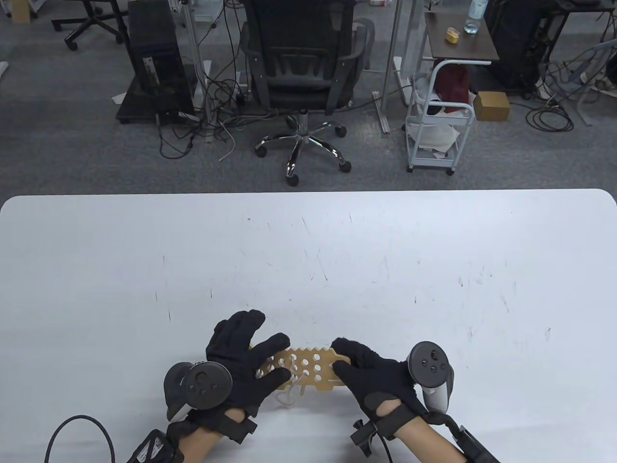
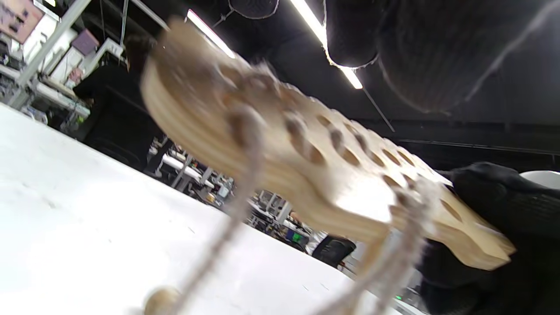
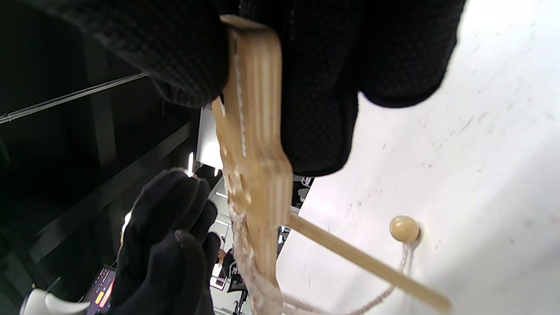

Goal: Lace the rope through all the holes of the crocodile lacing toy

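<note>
**One lacing board, two hands, one rope**

One wooden crocodile lacing toy [image 1: 308, 366] sits between the two gloved hands near the table's [image 1: 337, 251] front edge. The left wrist view shows it lifted clear of the tabletop, tilted. It is a flat tan board with a toothed far edge and rows of round holes. About ten holes show uncovered in the table view; the rest lie under the gloves, so no full count.

Left hand [image 1: 246, 361] — fingers spread and mostly straight over the board's left end, thumb reaching along its near edge. Whether it truly clamps the board cannot be told; the fingers lie across it rather than curl round it.

Right hand [image 1: 371, 376] — pinches the board's right end, thumb on one face and fingers on the other. The right wrist view shows this plainly, with the board edge-on between the black pads.

One pale rope [image 1: 289, 393] hangs from the holes near the board's middle and loops down onto the table just in front of it. Rope passes through at least two holes in the left wrist view; blur prevents more. One wooden needle [image 3: 367, 262] sticks out below the board in the right wrist view, and one round wooden bead [image 3: 404, 229] rests on the table at the rope's end.

One tracker on each hand — two in all.
</note>
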`<state>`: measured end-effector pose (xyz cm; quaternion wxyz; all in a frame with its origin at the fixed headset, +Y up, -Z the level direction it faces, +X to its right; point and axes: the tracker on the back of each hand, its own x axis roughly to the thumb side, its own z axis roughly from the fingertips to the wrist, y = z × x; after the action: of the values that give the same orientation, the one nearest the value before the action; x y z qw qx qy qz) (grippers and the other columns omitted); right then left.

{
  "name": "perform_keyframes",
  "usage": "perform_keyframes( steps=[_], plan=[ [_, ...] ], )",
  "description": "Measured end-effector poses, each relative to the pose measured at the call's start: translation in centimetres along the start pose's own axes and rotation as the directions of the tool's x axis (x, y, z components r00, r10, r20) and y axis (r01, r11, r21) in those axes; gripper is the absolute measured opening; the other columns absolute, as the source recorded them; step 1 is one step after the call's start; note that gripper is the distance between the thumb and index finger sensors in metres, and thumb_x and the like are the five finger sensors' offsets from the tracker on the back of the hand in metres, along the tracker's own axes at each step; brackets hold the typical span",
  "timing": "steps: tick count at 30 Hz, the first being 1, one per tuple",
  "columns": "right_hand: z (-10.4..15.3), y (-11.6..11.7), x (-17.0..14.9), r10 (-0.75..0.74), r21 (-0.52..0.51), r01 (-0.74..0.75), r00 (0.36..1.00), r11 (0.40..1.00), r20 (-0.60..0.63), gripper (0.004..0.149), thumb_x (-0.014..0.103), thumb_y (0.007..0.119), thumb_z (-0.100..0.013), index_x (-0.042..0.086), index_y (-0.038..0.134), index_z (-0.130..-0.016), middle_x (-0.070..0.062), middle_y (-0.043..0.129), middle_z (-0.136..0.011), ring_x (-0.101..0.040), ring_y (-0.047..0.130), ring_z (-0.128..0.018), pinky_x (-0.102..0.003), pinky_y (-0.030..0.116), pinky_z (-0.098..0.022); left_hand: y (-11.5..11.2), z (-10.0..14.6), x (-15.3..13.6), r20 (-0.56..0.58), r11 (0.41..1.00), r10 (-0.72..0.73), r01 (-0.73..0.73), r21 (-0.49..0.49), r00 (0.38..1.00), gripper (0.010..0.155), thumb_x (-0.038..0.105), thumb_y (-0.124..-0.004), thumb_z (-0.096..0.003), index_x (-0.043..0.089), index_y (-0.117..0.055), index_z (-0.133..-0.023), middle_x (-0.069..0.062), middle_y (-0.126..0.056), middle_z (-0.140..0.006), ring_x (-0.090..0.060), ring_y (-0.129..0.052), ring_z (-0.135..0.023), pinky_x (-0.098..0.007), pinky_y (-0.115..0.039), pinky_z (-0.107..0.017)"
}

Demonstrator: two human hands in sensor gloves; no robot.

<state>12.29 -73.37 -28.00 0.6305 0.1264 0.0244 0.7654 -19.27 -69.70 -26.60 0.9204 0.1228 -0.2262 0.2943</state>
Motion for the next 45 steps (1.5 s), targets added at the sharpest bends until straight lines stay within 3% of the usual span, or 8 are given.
perform_keyframes(
  steps=[2,8,12,19,33,39,45],
  plan=[
    [0.0,-0.3,-0.1,-0.011,-0.012,0.011,1.000,1.000,-0.009,0.053,0.028,0.086,-0.045,0.005,0.073,-0.091,-0.014,0.098,-0.072,-0.030,0.107,-0.053,-0.047,0.082,-0.043,0.7,0.0,-0.3,-0.014,0.999,-0.034,0.034,0.024,0.999,0.066,0.061,-0.088,-0.0390,0.053,-0.064,-0.100,-0.002,-0.036,-0.118,-0.035,-0.030,-0.110,-0.062,-0.022,-0.079],
    [-0.1,-0.8,-0.2,-0.032,-0.038,0.032,0.999,0.999,-0.019,0.053,0.029,0.085,-0.046,0.005,0.072,-0.091,-0.014,0.098,-0.072,-0.030,0.106,-0.053,-0.047,0.081,-0.043,2.3,0.1,-1.8,-0.076,0.995,0.044,-0.037,0.095,0.996,0.062,0.058,-0.084,-0.0415,0.052,-0.064,-0.100,-0.003,-0.041,-0.117,-0.036,-0.034,-0.109,-0.062,-0.024,-0.079],
    [-0.1,-1.2,-0.2,-0.045,-0.061,0.044,0.999,0.997,-0.018,0.053,0.029,0.085,-0.046,0.005,0.072,-0.091,-0.014,0.098,-0.072,-0.030,0.106,-0.053,-0.047,0.081,-0.043,3.3,0.2,-3.0,-0.126,0.987,0.094,-0.076,0.138,0.988,0.054,0.048,-0.077,-0.0455,0.051,-0.067,-0.099,-0.003,-0.052,-0.115,-0.037,-0.040,-0.108,-0.062,-0.027,-0.079],
    [-0.1,-1.6,-0.4,-0.097,-0.080,0.095,0.995,0.992,-0.028,0.053,0.029,0.084,-0.046,0.005,0.071,-0.092,-0.014,0.097,-0.072,-0.029,0.106,-0.052,-0.047,0.081,-0.044,4.0,0.3,-5.1,-0.231,0.971,0.201,-0.162,0.179,0.952,0.052,0.046,-0.078,-0.0453,0.048,-0.073,-0.097,-0.004,-0.062,-0.110,-0.037,-0.049,-0.106,-0.062,-0.032,-0.078],
    [-0.1,-1.5,0.1,-0.214,-0.035,0.213,0.977,0.976,-0.022,0.053,0.030,0.086,-0.046,0.006,0.072,-0.091,-0.014,0.098,-0.071,-0.029,0.106,-0.051,-0.047,0.081,-0.043,1.8,-0.1,-7.0,-0.325,0.948,0.318,-0.300,0.104,0.891,0.049,0.049,-0.084,-0.0429,0.041,-0.082,-0.092,-0.001,-0.084,-0.087,-0.034,-0.069,-0.096,-0.060,-0.042,-0.077],
    [-0.1,-1.1,0.2,-0.265,0.010,0.266,0.964,0.964,-0.013,0.053,0.030,0.086,-0.046,0.006,0.072,-0.091,-0.013,0.098,-0.071,-0.028,0.106,-0.052,-0.047,0.082,-0.043,0.3,-0.6,-6.6,-0.301,0.934,0.343,-0.356,0.010,0.890,0.059,0.050,-0.086,-0.0418,0.035,-0.076,-0.098,0.002,-0.090,-0.082,-0.033,-0.077,-0.092,-0.060,-0.048,-0.076],
    [0.1,-0.5,0.1,-0.323,0.048,0.325,0.946,0.945,-0.038,0.053,0.029,0.085,-0.046,0.006,0.072,-0.091,-0.013,0.098,-0.072,-0.028,0.106,-0.053,-0.046,0.082,-0.043,-1.4,-1.0,-5.7,-0.267,0.896,0.390,-0.430,-0.112,0.881,0.058,0.052,-0.087,-0.0412,0.040,-0.077,-0.097,0.002,-0.088,-0.083,-0.032,-0.075,-0.093,-0.060,-0.048,-0.076]
  ],
)
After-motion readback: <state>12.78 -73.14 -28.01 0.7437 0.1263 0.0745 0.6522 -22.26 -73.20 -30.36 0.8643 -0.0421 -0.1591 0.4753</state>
